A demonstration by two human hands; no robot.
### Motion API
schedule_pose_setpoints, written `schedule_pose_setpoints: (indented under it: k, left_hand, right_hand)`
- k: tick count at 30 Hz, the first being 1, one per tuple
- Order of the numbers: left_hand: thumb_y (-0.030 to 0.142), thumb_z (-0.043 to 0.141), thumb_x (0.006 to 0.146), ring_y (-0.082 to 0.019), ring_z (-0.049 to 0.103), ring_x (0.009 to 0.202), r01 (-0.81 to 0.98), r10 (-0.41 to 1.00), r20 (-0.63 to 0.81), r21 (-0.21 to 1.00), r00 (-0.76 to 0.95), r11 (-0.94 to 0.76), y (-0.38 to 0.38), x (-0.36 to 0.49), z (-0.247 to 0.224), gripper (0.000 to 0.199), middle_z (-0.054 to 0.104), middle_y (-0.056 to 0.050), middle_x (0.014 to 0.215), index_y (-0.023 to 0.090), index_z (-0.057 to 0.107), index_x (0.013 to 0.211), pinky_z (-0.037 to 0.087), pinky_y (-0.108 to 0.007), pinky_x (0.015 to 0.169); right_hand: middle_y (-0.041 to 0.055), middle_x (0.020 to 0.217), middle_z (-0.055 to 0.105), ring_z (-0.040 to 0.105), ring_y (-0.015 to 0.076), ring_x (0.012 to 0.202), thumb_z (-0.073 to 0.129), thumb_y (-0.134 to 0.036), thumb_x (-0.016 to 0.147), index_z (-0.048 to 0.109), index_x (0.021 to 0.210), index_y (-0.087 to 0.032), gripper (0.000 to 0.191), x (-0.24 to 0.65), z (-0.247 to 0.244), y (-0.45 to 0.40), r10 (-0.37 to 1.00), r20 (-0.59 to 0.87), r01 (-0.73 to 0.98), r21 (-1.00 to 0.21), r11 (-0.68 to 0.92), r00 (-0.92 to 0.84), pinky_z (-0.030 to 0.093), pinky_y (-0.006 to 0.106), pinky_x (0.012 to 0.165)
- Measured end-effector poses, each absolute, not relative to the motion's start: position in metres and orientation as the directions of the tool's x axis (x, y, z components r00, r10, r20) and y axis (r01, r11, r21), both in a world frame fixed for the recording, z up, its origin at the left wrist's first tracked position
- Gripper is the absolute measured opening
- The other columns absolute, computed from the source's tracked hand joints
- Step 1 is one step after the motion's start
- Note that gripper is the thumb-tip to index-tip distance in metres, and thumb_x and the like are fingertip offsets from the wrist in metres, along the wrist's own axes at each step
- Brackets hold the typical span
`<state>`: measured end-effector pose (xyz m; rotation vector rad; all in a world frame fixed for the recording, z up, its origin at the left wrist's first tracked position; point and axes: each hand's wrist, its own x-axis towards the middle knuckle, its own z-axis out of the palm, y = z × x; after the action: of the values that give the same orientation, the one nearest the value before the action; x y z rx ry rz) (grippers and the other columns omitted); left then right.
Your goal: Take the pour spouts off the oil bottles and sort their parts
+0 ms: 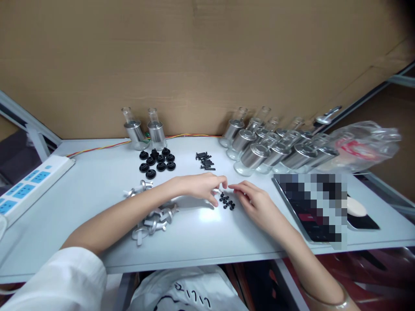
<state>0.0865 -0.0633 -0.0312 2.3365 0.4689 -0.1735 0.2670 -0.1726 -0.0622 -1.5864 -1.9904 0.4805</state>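
My left hand (205,186) reaches across the table with thumb and index finger curved around a small silver metal part (218,190). Most of that part is hidden by the hand. My right hand (255,199) is just to the right, its index finger stretched toward the left fingertips and nothing visible in its grasp. Between and below the hands lies a scatter of tiny black pieces (226,199). Several silver metal parts with stems (155,224) lie under and beside my left forearm. Behind the hands are short black rods (206,161).
Black round stoppers (161,166) are grouped at the back left, before two glass bottles with metal sleeves (157,131). Many similar bottles (256,156) crowd the back right beside a clear plastic bag (366,144). A tablet (288,207) lies right; a power strip (35,183) lies left.
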Motion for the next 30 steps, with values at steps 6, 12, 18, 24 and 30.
schedule_pose_setpoints:
  k: [6, 12, 18, 24, 30]
  left_hand:
    - [0.027, 0.071, 0.073, -0.015, 0.048, 0.078, 0.391, 0.397, -0.168, 0.706, 0.902, -0.59, -0.06, 0.066, -0.016, 0.049, 0.048, -0.001, 0.09, 0.019, 0.041, 0.11, 0.038, -0.025, 0.067]
    - [0.036, 0.07, 0.072, -0.012, 0.044, 0.072, 0.339, 0.573, -0.008, 0.813, 0.82, -0.474, -0.06, 0.042, -0.006, 0.044, 0.046, 0.0, 0.091, 0.021, 0.035, 0.095, 0.037, -0.025, 0.065]
    - [0.034, 0.061, 0.082, -0.013, 0.045, 0.072, 0.37, 0.586, 0.031, 0.749, 0.81, -0.55, -0.055, 0.033, -0.006, 0.026, 0.048, 0.001, 0.084, 0.02, 0.04, 0.09, 0.035, -0.024, 0.063]
    - [0.032, 0.044, 0.093, -0.014, 0.047, 0.074, 0.401, 0.573, 0.157, 0.569, 0.804, -0.718, -0.058, 0.024, 0.0, 0.016, 0.049, -0.002, 0.089, 0.019, 0.046, 0.085, 0.037, -0.026, 0.069]
    - [0.035, 0.041, 0.095, -0.014, 0.046, 0.074, 0.422, 0.59, 0.103, 0.602, 0.801, -0.678, -0.059, 0.018, 0.01, 0.02, 0.049, 0.0, 0.084, 0.019, 0.046, 0.084, 0.037, -0.026, 0.073]
  right_hand:
    - [0.0049, 0.081, 0.062, 0.056, 0.0149, 0.069, 0.042, -0.021, 0.092, 0.063, 0.094, -0.018, 0.022, 0.247, -0.023, -0.152, 0.929, 0.323, 0.755, -0.561, 0.341, -0.18, 0.046, 0.027, 0.068]
    - [0.0039, 0.081, 0.06, 0.053, 0.0138, 0.073, 0.043, -0.031, 0.095, 0.059, 0.086, -0.018, 0.022, 0.226, -0.016, -0.12, 0.857, 0.325, 0.636, -0.575, 0.515, -0.401, 0.042, 0.025, 0.069]
    - [0.0026, 0.073, 0.051, 0.047, 0.0134, 0.067, 0.025, -0.047, 0.098, 0.048, 0.076, -0.019, 0.042, 0.214, -0.03, -0.104, 0.828, 0.362, 0.549, -0.624, 0.556, -0.428, 0.04, 0.026, 0.064]
    - [0.0007, 0.058, 0.052, 0.046, 0.0117, 0.057, 0.042, -0.058, 0.089, 0.049, 0.059, -0.018, 0.05, 0.236, -0.031, -0.106, 0.952, 0.18, 0.316, -0.914, 0.255, -0.248, 0.04, 0.027, 0.06]
    - [0.0028, 0.074, 0.066, 0.056, 0.0107, 0.057, 0.077, -0.045, 0.064, 0.058, 0.073, -0.018, 0.035, 0.259, -0.029, -0.1, 0.982, 0.038, 0.074, -0.996, 0.052, -0.183, 0.047, 0.027, 0.057]
